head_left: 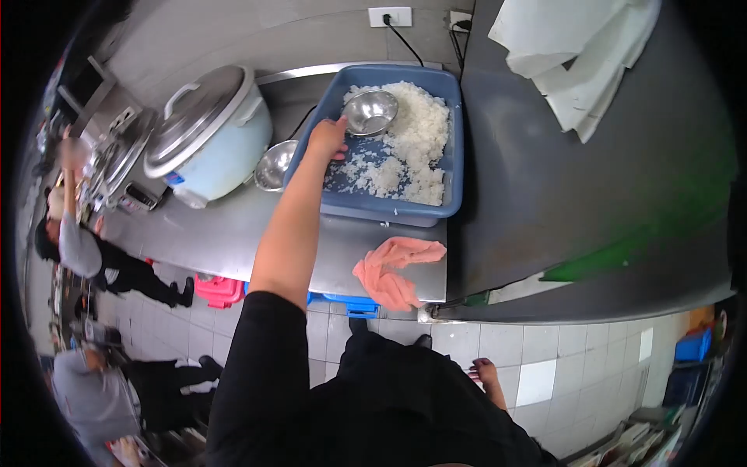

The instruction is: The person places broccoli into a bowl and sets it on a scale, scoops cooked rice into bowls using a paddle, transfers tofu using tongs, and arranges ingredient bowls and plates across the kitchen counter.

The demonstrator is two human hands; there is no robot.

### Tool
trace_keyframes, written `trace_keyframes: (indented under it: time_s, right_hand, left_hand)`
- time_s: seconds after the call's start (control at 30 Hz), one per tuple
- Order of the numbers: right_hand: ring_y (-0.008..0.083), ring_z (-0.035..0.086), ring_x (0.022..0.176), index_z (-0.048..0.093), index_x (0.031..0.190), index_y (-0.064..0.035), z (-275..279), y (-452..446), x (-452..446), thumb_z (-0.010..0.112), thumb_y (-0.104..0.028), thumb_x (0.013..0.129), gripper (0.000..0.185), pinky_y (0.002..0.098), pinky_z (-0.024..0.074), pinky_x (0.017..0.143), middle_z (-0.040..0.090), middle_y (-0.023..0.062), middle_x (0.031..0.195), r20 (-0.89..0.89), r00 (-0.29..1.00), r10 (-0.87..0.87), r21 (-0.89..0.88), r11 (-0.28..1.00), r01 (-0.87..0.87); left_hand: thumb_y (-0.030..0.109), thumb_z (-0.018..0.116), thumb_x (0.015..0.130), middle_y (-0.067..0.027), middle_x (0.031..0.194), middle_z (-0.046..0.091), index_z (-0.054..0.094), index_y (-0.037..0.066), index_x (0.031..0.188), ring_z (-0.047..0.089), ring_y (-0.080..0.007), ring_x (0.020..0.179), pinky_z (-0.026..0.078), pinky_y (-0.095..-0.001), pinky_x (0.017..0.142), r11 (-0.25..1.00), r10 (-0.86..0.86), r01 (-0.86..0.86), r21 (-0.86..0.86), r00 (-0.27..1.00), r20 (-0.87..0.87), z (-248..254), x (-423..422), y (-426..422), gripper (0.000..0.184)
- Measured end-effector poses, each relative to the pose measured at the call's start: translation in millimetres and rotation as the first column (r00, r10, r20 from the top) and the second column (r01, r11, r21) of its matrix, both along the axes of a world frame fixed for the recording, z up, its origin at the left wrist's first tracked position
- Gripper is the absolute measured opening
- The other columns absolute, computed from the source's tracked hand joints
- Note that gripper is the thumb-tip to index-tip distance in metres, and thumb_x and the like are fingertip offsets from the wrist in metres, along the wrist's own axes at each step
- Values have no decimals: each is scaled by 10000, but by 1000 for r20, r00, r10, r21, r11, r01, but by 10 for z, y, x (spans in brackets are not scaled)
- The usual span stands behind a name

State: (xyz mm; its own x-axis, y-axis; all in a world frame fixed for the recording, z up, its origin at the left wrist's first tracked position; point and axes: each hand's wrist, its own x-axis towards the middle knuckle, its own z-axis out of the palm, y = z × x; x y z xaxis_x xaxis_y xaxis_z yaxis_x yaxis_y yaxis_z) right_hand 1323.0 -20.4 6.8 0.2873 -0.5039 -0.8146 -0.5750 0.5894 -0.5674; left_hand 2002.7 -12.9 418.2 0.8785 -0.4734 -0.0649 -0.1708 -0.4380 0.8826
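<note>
My left hand reaches into a blue plastic tub and pinches the rim of a shiny metal bowl. The bowl rests against cooked white rice, which is heaped along the tub's right side and thinner toward the front. Inside the bowl I see no rice. My right hand hangs low beside my body, its fingers loosely apart and nothing visible in them. A second metal bowl stands just left of the tub.
A large lidded rice cooker stands left of the tub. A pink cloth lies at the steel counter's front edge. White sheets lie on the dark surface at right. Two other people are at the left.
</note>
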Motion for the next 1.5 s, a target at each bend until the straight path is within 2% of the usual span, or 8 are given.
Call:
trace_keyframes:
  time_s: [0.27,0.4,0.57,0.67,0.8,1.07,1.37,1.5]
  right_hand:
    - [267,666,670,561,1088,2,7,1421,-527,525,-196,904,273,394,549,555,670,168,872,-126,923,-364,-63,931,359]
    - [268,680,779,616,1042,28,-484,2146,-458,573,-217,895,290,403,548,699,691,170,898,-64,984,-164,-205,968,148]
    - [312,657,939,650,1026,43,-468,1903,309,544,-261,911,342,426,505,848,702,160,953,-430,824,368,-348,775,-527]
    - [254,678,717,612,1082,-37,906,1506,1299,520,-247,917,282,374,552,604,689,144,926,-277,948,158,-265,936,-233]
    - [232,664,668,547,1117,-50,436,1116,1168,524,-262,921,290,354,541,507,656,143,920,-117,963,242,-226,938,-263]
    - [243,652,662,554,1114,-56,-155,424,1557,524,-281,921,298,361,528,523,651,136,872,-75,943,323,22,946,-322]
    - [237,632,614,566,1089,-73,-1911,28,1240,508,-291,927,278,348,509,506,643,118,801,64,962,266,353,895,-271]
    - [238,631,611,572,1065,-77,-618,85,2055,516,-281,921,256,352,506,502,642,116,792,-64,863,500,128,862,-490]
  left_hand:
    - [143,417,924,-286,883,660,480,-134,1172,691,-385,706,578,-481,570,933,118,97,346,826,-551,-749,1505,-1046,377]
    - [94,437,883,-237,796,680,577,-129,1016,693,-320,622,574,-416,520,928,-124,224,297,939,-321,-715,1812,-1258,295]
    - [92,515,842,-189,750,675,564,-112,1010,680,-261,554,554,-335,474,935,-310,316,161,949,-65,-48,1689,-880,269]
    - [118,558,828,-144,718,646,535,-68,961,645,-225,503,524,-296,444,919,-333,338,-202,941,58,327,1669,-115,230]
    - [121,556,838,-93,733,605,535,1,887,593,-178,504,510,-284,451,882,-190,175,-439,982,9,727,1241,1443,131]
    - [79,564,819,-117,670,567,482,10,837,613,-252,456,517,-324,401,907,187,-294,-300,922,-339,-434,215,3765,108]
    - [268,548,954,-130,932,611,518,12,1088,671,-268,789,586,-389,694,750,145,-492,-442,775,-616,-1110,-727,3547,290]
    - [300,531,972,-101,1011,628,545,12,1111,668,-216,821,561,-340,698,866,16,-258,-428,870,-492,-1236,-794,3665,321]
